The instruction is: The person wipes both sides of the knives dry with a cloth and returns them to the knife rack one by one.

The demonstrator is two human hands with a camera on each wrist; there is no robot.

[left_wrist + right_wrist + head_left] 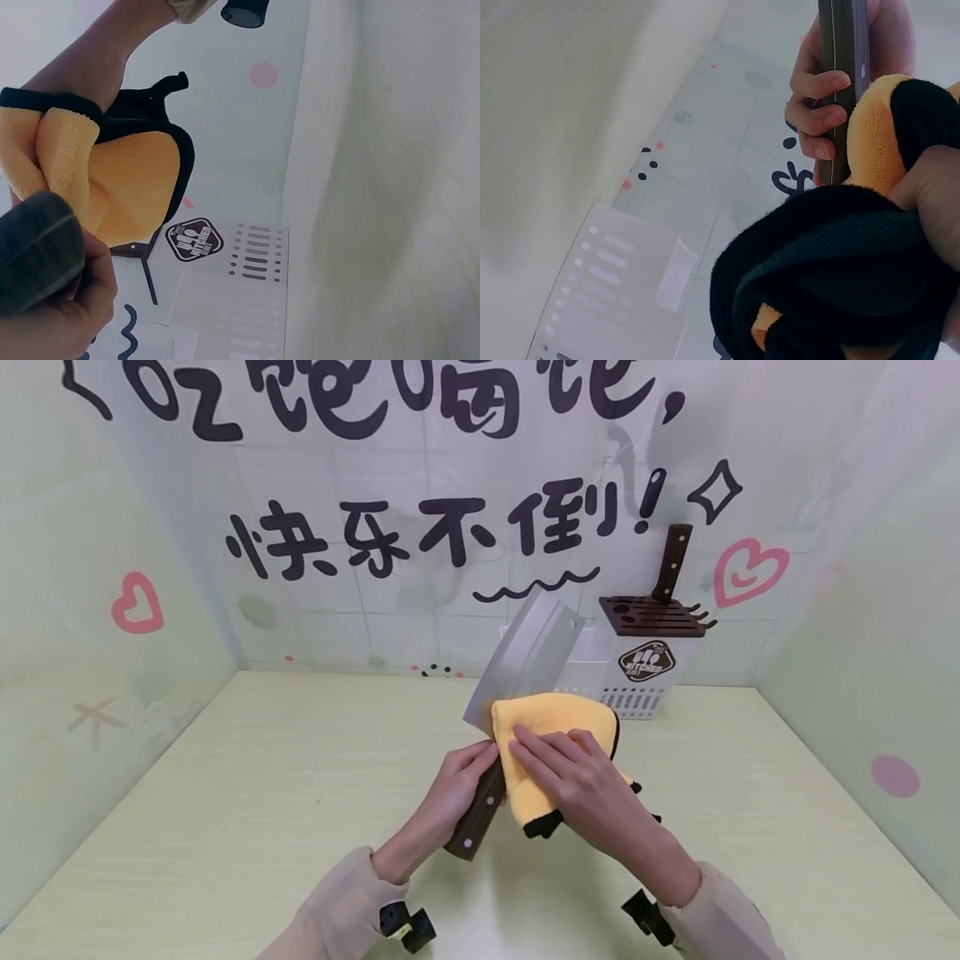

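Observation:
A broad cleaver [521, 660] is held up off the table, its blade pointing up and away. My left hand [455, 785] grips its dark wooden handle [480, 814], fingers curled round it in the right wrist view. A yellow cloth [558, 714] with black edging covers the lower blade near the handle. My right hand [581, 777] holds this cloth against the blade, with its fingers lying over the front. In the right wrist view the thumb of my right hand [939, 199] tucks into the folds; the rest of the hand is largely hidden by cloth.
Behind the cloth a white perforated knife holder [651, 672] with a brown slotted top stands against the back wall. One dark-handled tool [672, 564] stands in it. Printed wall sheets enclose the pale table [300, 777] at the back and sides.

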